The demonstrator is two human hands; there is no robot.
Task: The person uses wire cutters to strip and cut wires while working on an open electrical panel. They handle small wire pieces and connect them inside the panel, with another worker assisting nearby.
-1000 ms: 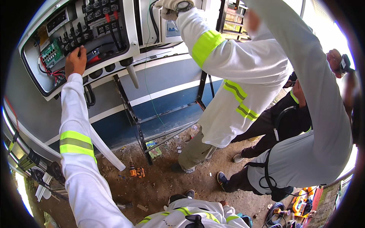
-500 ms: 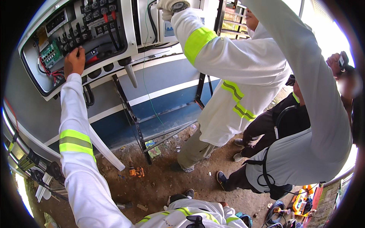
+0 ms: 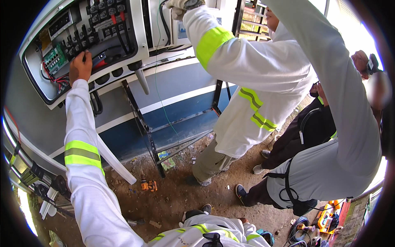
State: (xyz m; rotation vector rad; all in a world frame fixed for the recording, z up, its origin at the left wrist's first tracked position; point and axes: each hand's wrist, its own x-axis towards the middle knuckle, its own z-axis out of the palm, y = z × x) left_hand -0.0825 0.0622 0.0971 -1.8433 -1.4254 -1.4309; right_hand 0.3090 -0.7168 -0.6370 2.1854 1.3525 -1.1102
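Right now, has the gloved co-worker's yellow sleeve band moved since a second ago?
Yes, the yellow sleeve band shifted left in view, toward the open electrical box.

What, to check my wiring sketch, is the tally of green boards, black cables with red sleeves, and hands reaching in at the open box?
Green board: 1
Red-sleeved cables: 2
Left hand: 1
Total: 4
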